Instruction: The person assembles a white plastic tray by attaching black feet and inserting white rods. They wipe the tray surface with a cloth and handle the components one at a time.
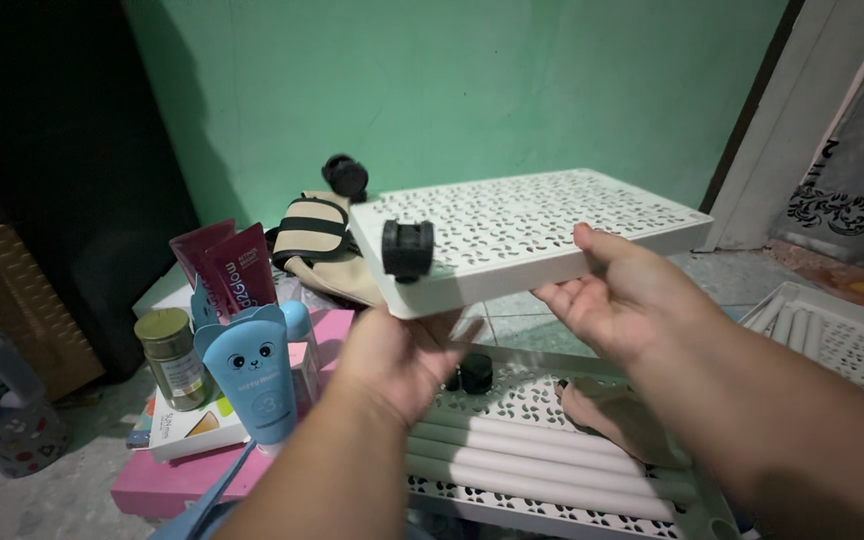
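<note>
Both my hands hold up a white perforated plastic shelf panel (532, 225), turned bottom side up. Two black caster wheels stick out of its left corners: one near (407, 249), one farther back (345, 176). My left hand (402, 355) grips the panel's near left corner from below. My right hand (622, 295) holds the near long edge, thumb on top. Below lies another white perforated panel (532, 400) with several white tubes (542, 455) on it and a loose black wheel (475, 372). A bare foot (617, 415) rests on that panel.
On the left, a pink box (167, 480) carries a blue tube with a cat face (252, 375), a gold-capped jar (172, 358) and maroon tubes (227, 268). A striped bag (317, 240) lies behind. Another white panel with tubes (837, 335) is right. Green wall behind.
</note>
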